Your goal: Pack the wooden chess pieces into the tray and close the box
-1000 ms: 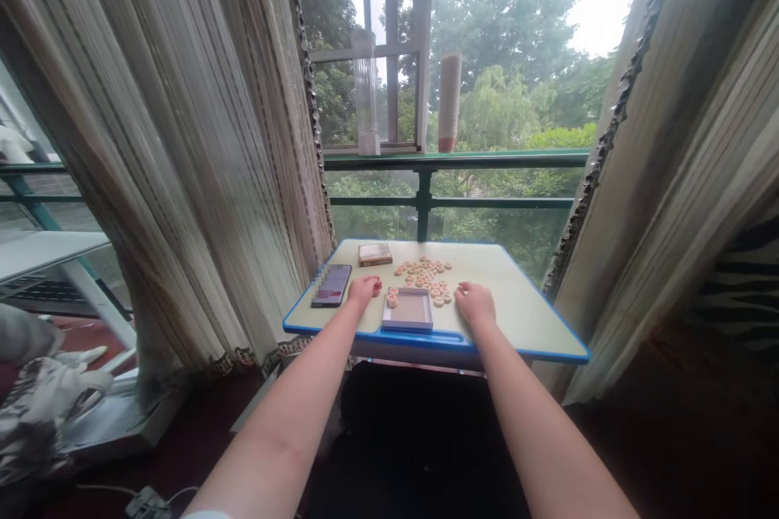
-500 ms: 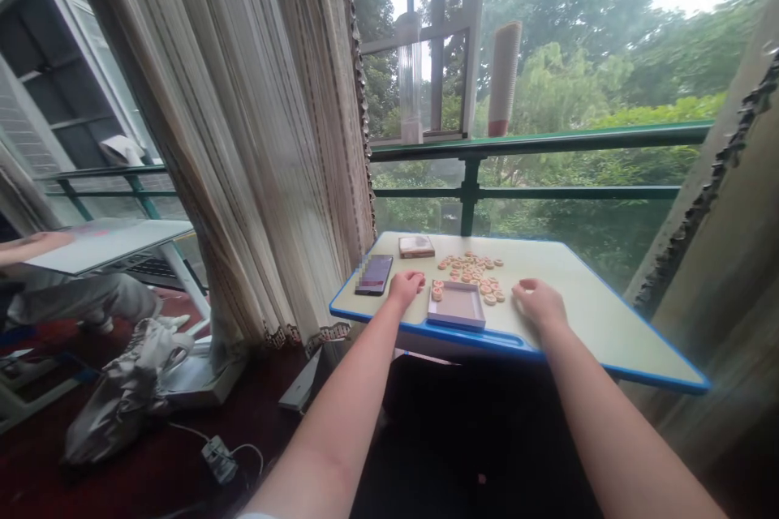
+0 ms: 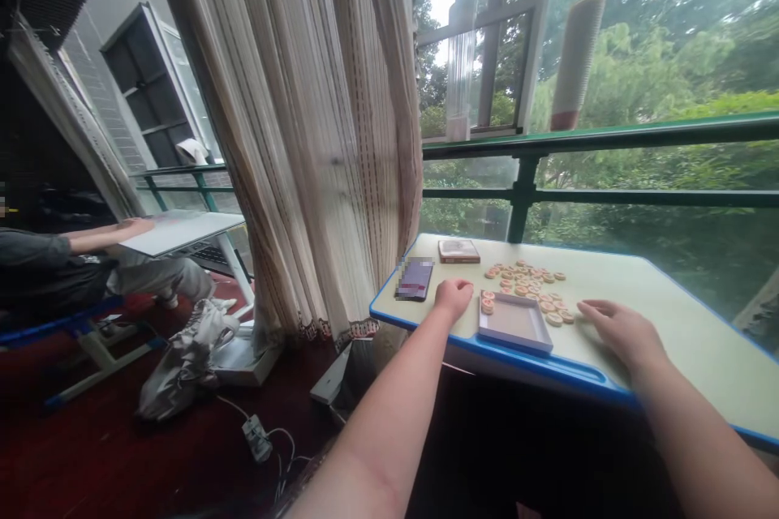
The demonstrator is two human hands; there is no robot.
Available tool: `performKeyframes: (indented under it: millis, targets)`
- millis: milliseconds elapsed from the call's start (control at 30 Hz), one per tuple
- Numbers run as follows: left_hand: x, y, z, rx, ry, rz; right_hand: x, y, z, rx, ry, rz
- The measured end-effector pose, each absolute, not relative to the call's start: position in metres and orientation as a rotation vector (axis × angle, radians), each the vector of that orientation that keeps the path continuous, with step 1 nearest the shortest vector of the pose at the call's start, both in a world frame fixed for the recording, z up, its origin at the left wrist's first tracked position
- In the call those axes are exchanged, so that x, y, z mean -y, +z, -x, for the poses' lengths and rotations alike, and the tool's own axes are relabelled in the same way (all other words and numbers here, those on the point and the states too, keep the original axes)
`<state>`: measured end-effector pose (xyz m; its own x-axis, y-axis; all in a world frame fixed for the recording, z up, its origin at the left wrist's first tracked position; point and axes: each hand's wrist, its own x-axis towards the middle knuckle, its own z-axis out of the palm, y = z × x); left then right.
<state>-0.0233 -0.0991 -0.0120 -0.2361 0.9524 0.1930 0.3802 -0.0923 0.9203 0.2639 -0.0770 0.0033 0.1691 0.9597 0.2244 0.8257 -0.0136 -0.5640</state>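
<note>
A small pale table with a blue rim (image 3: 426, 328) stands at a window. My left hand (image 3: 454, 297) rests on it as a loose fist, between a phone (image 3: 415, 279) and a shallow grey tray (image 3: 514, 323). One round wooden piece (image 3: 487, 306) lies in the tray's far left corner. Several more round wooden pieces (image 3: 528, 285) lie scattered behind and to the right of the tray. My right hand (image 3: 621, 332) lies flat on the table to the right of the tray, fingers stretched toward the nearest pieces. A closed brown box (image 3: 458, 250) sits at the back.
A striped curtain (image 3: 304, 138) hangs left of the table. A green railing (image 3: 596, 138) carries a tall stack of cups (image 3: 574, 61) and a clear tube (image 3: 459, 73). At far left another person (image 3: 54, 268) sits at a white table (image 3: 182, 229). A bag (image 3: 182, 357) and a power strip (image 3: 259, 438) lie on the floor.
The view has swung left, bringing the other person and floor into sight. My right hand has opened out flat. My left hand stays curled beside the tray.
</note>
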Motion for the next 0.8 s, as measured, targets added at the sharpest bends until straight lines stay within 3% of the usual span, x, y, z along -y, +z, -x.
performKeyframes:
  millis: [300,467,800]
  targets:
    - [0.095,-0.014,0.027,-1.569,1.195,-1.555,0.106,0.023,-0.232,1.839,0.197,1.476]
    - [0.080,-0.010,0.033,-1.518,1.062,-1.552,0.113,0.035,-0.205,2.326,0.280,1.240]
    - [0.061,-0.001,0.043,-1.384,0.742,-1.738,0.104,0.025,-0.189,2.541,0.034,1.218]
